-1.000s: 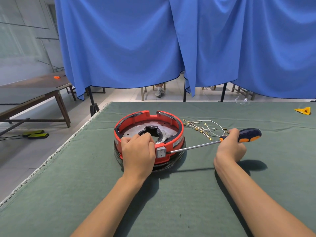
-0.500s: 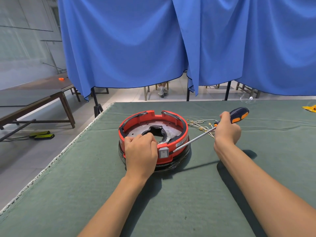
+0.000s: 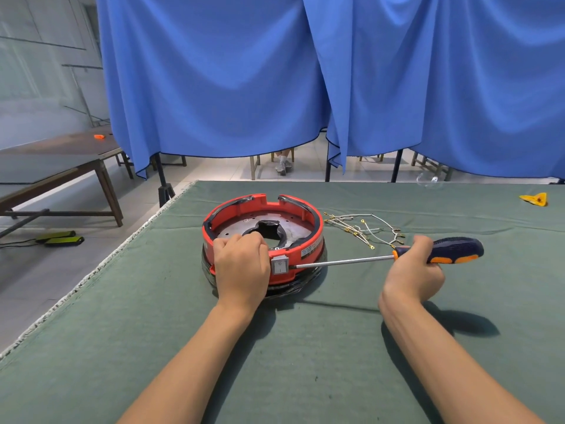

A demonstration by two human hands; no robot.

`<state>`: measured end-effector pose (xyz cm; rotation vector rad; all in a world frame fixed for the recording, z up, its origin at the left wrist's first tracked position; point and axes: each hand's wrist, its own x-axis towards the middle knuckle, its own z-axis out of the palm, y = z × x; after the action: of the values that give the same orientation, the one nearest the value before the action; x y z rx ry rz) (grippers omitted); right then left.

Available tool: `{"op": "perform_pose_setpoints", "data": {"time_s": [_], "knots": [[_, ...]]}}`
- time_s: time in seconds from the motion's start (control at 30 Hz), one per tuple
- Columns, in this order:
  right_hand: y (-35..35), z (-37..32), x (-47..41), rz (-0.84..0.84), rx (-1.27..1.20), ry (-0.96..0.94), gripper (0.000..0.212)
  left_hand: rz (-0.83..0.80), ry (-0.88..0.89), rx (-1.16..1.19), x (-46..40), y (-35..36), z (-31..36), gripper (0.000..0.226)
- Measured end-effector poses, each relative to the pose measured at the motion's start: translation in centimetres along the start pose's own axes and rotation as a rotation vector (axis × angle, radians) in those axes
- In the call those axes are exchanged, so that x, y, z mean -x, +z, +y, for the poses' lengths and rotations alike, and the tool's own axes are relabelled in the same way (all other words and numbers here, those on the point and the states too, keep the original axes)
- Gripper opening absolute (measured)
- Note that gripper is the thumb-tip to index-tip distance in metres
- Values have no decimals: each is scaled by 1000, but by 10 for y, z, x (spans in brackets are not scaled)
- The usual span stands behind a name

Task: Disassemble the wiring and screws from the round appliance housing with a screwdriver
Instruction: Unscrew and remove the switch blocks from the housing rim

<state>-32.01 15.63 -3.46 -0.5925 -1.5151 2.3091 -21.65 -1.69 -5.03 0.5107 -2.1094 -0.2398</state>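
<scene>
Wiring [image 3: 363,229] already out, lying just beyond right hand [image 3: 411,275], which grips screwdriver [image 3: 397,255], tip at switch [image 3: 280,265]. Left hand [image 3: 241,264] clamps red housing [image 3: 308,240] rim. Switch and any screws probably left.

Both my forearms are bare right up to where the view cuts them off, no sleeves showing at all. My left hand [image 3: 241,264] wears no glove, no ring and no watch or strap at the wrist. My right hand [image 3: 412,273] is just as bare, its wrist plain too. Short fingernails, what little shows.
</scene>
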Motion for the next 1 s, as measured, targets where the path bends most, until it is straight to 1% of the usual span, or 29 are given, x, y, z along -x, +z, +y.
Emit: {"op": "perform_pose_setpoints", "data": {"time_s": [0.2, 0.4, 0.5, 0.63, 0.8, 1.0], "knots": [[7, 5, -1, 42, 32, 88, 33, 1, -4, -1, 1, -1, 0, 39], [20, 9, -12, 38, 88, 99, 33, -15, -16, 11, 2, 2, -2, 32], [28, 10, -15, 23, 114, 119, 32, 7, -3, 31, 2, 3, -2, 31], [39, 11, -19, -16, 137, 107, 32, 48, 35, 54, 2, 2, -4, 35], [55, 6, -21, -95, 256, 85, 30, 62, 44, 54, 2, 4, -5, 33], [76, -6, -17, -179, 291, -10, 34, 92, 57, 67, 3, 7, -8, 31]]}}
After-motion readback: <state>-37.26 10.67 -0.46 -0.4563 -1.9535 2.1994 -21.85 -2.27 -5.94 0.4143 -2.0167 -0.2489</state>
